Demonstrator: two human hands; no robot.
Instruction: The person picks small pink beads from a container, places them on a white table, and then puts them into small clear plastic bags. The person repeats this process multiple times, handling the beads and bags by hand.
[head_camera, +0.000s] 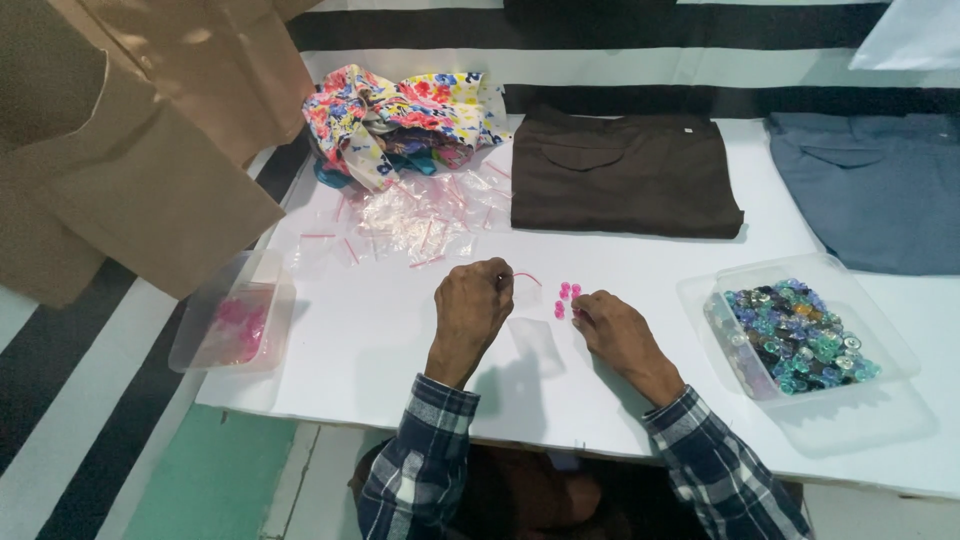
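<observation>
Currently left hand (472, 305) pinches a small clear bag (527, 290) by its pink-striped top. Right hand (612, 328) rests beside the bag, fingertips closed on pink beads (567, 298).

Single head cam, steep look-down from the near edge of the white table (400, 350).

Faces the far edge, close over the near-middle where both forearms enter from the bottom. Left edge and near-left corner in frame, right edge cut off. Far edge meets a black-and-white striped surface (600, 30). No second view, no overlap.
</observation>
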